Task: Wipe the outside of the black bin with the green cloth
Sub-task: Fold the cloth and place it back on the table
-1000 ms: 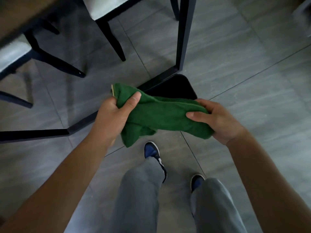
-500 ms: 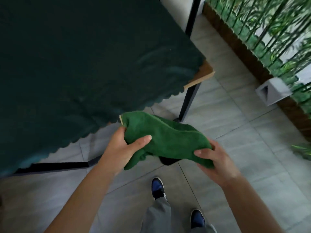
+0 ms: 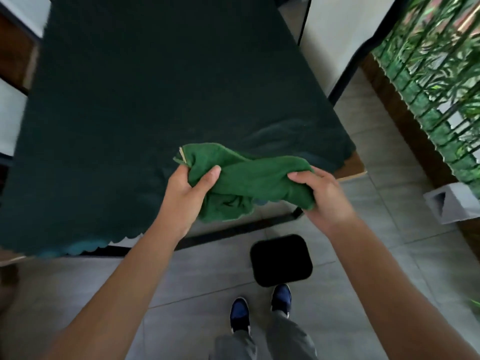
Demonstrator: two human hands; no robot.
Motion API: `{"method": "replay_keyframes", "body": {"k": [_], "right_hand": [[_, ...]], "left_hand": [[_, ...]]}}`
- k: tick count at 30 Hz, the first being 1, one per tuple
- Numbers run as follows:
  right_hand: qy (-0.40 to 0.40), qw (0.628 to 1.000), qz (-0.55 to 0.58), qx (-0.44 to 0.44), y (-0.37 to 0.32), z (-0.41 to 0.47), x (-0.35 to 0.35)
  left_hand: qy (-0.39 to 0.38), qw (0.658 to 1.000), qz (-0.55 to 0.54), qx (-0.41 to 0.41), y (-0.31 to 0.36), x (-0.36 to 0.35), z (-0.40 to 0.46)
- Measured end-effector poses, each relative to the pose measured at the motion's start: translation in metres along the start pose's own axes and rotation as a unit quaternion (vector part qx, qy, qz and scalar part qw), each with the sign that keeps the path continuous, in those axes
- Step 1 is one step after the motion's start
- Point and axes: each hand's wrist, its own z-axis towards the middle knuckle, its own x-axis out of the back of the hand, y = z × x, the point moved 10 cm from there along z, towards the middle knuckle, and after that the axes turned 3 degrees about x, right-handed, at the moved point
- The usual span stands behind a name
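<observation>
While both hands, left hand (image 3: 185,193), right hand (image 3: 324,196), grip green cloth (image 3: 249,180), black bin (image 3: 281,260) below, no writing

Home dining area or covered patio. Table (image 3: 155,100) under a dark green scalloped tablecloth (image 3: 124,157), wooden top showing at 1 corner, black metal legs. Grey tiled floor (image 3: 207,276). White wall panels behind the table. Green lattice fence (image 3: 426,81) with foliage along the right side, grey concrete block (image 3: 452,203) at its base. Small black bin (image 3: 281,260) on the floor.
</observation>
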Motion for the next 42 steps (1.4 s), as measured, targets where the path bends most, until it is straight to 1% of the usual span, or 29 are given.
{"method": "replay_keyframes", "body": {"k": [5, 7, 9, 11, 13, 14, 16, 21, 25, 27, 29, 32, 33, 35, 37, 39, 42], "right_hand": [[-0.042, 0.988, -0.137, -0.053, -0.008, 0.06, -0.012], [-0.067, 0.974, -0.203, -0.077, -0.008, 0.084, -0.019], [-0.068, 0.956, -0.271, -0.089, -0.006, 0.108, -0.022], [-0.047, 0.932, -0.354, -0.064, -0.006, 0.134, -0.024], [-0.027, 0.892, -0.452, -0.022, -0.007, 0.157, -0.026], [-0.017, 0.873, -0.487, -0.008, -0.006, 0.166, -0.026], [-0.004, 0.852, -0.523, -0.003, 0.0, 0.181, -0.025], [0.015, 0.835, -0.55, -0.014, 0.014, 0.201, -0.021], [0.022, 0.837, -0.547, -0.01, 0.02, 0.208, -0.018], [0.028, 0.847, -0.53, 0.007, 0.015, 0.21, -0.021], [0.036, 0.869, -0.492, 0.041, -0.001, 0.212, -0.027], [0.051, 0.903, -0.418, 0.084, -0.037, 0.216, -0.038], [0.051, 0.914, -0.394, 0.088, -0.046, 0.217, -0.041], [0.044, 0.923, -0.372, 0.086, -0.052, 0.219, -0.042], [0.04, 0.923, -0.377, 0.064, -0.044, 0.22, -0.036], [0.036, 0.922, -0.384, 0.035, -0.022, 0.218, -0.024], [0.027, 0.907, -0.42, -0.006, 0.015, 0.213, -0.009]], "left_hand": [[0.034, 0.998, -0.045, 0.031, -0.01, 0.021, 0.031], [0.036, 0.997, -0.054, 0.048, -0.018, 0.028, 0.044], [0.032, 0.996, -0.051, 0.062, -0.029, 0.036, 0.06], [0.021, 0.996, -0.044, 0.069, -0.038, 0.042, 0.079], [0.015, 0.996, -0.034, 0.081, -0.048, 0.047, 0.099], [0.012, 0.996, -0.023, 0.085, -0.051, 0.05, 0.11], [0.006, 0.996, 0.007, 0.088, -0.057, 0.054, 0.129], [0.012, 0.99, 0.063, 0.122, -0.071, 0.067, 0.163], [0.036, 0.986, 0.086, 0.138, -0.076, 0.071, 0.175], [0.057, 0.985, 0.095, 0.132, -0.066, 0.073, 0.179], [0.075, 0.987, 0.084, 0.113, -0.044, 0.075, 0.186], [0.073, 0.994, 0.065, 0.047, 0.007, 0.073, 0.199], [0.069, 0.996, 0.055, 0.03, 0.022, 0.072, 0.201], [0.067, 0.997, 0.02, 0.015, 0.033, 0.07, 0.201], [0.074, 0.997, -0.001, 0.03, 0.019, 0.071, 0.194], [0.087, 0.994, 0.001, 0.073, -0.017, 0.076, 0.184], [0.113, 0.984, 0.04, 0.133, -0.069, 0.089, 0.169]]}}
